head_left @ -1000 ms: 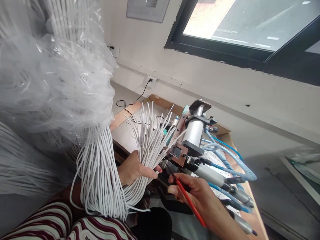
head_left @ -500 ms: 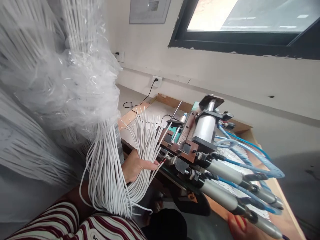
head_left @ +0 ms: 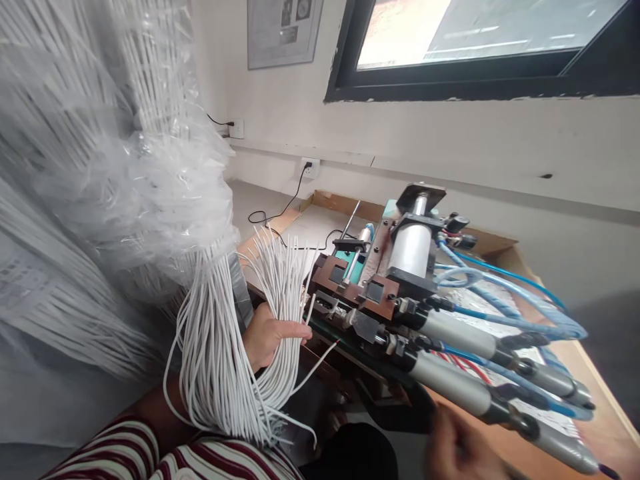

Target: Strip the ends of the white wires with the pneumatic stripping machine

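My left hand is wrapped round a thick bundle of white cables, their cut ends fanned upward. The same cables loop down over my lap and up into a larger hanging hank. One cable sticks out loose to the right, its tip reddish. Just right of the bundle stands a pneumatic wire-stripping machine with brown jaw plates and silver cylinders. My right hand, low at the right below the front cylinder, is smeared by motion; its fingers cannot be made out.
Clear plastic wrap surrounds the hanging cables at the left. Blue air hoses curl behind the machine. Red wires show between the cylinders. The bench has a wooden rim; a black cord runs to a wall socket.
My left hand and the bundle have shifted slightly left and away from the machine. One cable now hangs apart. My right hand has moved left, and red wires now show between the cylinders.
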Available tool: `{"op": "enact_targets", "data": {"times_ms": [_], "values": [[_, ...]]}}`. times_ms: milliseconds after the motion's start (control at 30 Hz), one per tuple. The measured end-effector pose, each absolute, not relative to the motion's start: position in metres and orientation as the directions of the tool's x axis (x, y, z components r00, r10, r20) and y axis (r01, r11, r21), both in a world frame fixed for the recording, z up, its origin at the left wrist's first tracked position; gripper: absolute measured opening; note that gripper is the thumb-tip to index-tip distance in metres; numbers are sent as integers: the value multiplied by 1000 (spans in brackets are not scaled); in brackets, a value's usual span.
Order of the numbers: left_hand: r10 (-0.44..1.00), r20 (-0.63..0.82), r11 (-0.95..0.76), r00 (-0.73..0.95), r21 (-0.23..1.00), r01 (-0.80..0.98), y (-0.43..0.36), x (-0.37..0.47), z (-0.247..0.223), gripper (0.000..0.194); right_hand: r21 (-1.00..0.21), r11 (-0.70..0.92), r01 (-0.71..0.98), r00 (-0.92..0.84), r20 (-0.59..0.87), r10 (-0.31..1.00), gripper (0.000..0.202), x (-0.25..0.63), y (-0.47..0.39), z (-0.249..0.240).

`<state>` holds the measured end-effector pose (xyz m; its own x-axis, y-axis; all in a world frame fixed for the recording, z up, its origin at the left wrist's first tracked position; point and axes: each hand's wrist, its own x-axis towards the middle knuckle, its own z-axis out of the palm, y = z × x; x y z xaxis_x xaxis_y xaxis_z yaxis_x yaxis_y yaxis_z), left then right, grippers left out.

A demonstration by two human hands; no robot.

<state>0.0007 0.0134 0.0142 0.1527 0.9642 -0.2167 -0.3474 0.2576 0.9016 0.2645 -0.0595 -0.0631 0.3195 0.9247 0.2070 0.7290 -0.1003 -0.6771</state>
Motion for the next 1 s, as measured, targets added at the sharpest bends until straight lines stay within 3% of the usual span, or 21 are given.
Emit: {"op": "enact_targets", "data": {"times_ms": [67,167,267,433,533,700,1000], "values": [[974,-180,219,140,913,-345,15,6,15,23,-819,-14,573,413,274,868,33,215,-70,-63],[976,-164,203,146,925,-321,16,13,19,21,-974,151,170,214,186,959,29,147,-56,-50],[980,-137,177,146,935,-307,16,14,24,18,-986,148,-81,94,140,986,24,116,-33,-34],[983,-111,151,144,941,-302,19,10,25,15,-974,62,-218,138,32,990,18,113,-24,-36],[975,-182,214,130,927,-307,24,10,24,15,-929,46,-368,206,-33,978,19,113,-22,-41],[959,-266,282,93,891,-357,30,13,25,18,-738,-20,-674,192,-201,961,17,114,-12,-33],[959,-263,284,109,867,-408,30,16,31,25,-501,-142,-854,54,-356,933,20,123,0,-22]]}}
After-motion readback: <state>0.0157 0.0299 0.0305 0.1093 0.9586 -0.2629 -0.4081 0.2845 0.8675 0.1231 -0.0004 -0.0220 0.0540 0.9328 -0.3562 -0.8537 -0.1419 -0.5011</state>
